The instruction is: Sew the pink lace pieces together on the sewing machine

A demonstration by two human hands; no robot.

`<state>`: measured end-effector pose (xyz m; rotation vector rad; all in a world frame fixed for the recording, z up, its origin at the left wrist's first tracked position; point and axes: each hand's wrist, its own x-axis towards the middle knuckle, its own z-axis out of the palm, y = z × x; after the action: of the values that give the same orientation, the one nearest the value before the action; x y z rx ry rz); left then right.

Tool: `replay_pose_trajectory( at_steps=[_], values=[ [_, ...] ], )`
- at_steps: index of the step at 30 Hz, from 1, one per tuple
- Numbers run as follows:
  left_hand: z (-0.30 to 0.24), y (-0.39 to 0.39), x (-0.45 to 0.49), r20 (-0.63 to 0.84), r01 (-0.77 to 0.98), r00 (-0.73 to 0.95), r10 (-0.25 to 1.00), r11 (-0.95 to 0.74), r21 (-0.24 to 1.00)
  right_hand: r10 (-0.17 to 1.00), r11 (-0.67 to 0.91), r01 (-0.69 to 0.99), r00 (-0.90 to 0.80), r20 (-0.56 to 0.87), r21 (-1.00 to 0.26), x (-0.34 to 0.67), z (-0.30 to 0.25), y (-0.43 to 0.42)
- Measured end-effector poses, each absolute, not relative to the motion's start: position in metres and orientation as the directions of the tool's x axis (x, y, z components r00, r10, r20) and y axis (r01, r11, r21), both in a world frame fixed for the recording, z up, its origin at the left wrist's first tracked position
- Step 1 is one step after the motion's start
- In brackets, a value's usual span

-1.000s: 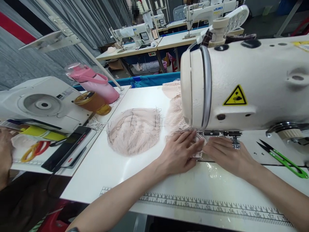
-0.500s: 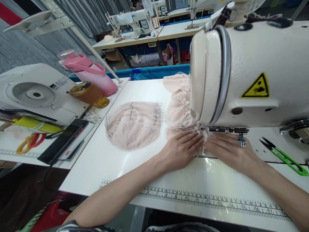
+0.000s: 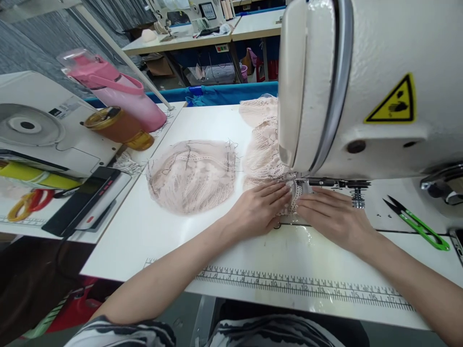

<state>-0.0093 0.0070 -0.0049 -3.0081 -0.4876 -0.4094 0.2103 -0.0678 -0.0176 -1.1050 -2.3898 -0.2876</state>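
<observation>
Pale pink lace fabric (image 3: 263,149) runs along the left of the sewing machine (image 3: 383,43) and under its head. My left hand (image 3: 258,207) lies flat on the lace, fingers stretched toward the needle area. From the other side my right hand (image 3: 331,214) rests with its fingers extended beside the lace strip, close to the presser foot (image 3: 300,184). Both hands are open, pressing on the cloth rather than gripping it. The needle itself is hidden behind the machine head. A separate lace piece (image 3: 193,178) with dark loose threads lies to the left.
Green thread snips (image 3: 417,224) lie right of my right hand. A ruler scale (image 3: 289,286) runs along the table's front edge. On the left stand a pink bottle (image 3: 119,91), an amber cup (image 3: 119,127) and a black box-shaped device (image 3: 83,200). Another sewing table (image 3: 195,41) is behind.
The whole view has shifted, with the machine head appearing larger. My hands stay at the lace near the presser foot; a little more of the lace strip shows between them.
</observation>
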Motion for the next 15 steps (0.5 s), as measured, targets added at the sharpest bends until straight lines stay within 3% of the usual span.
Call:
replay_pose_trajectory(
  at_steps=[15],
  values=[
    [-0.0088,0.0024,-0.0049,0.252,0.397,0.889,0.383,-0.918,-0.004,0.754,0.576,0.814,-0.490,0.438,-0.079,0.2141,-0.0186,-0.0608]
  ],
)
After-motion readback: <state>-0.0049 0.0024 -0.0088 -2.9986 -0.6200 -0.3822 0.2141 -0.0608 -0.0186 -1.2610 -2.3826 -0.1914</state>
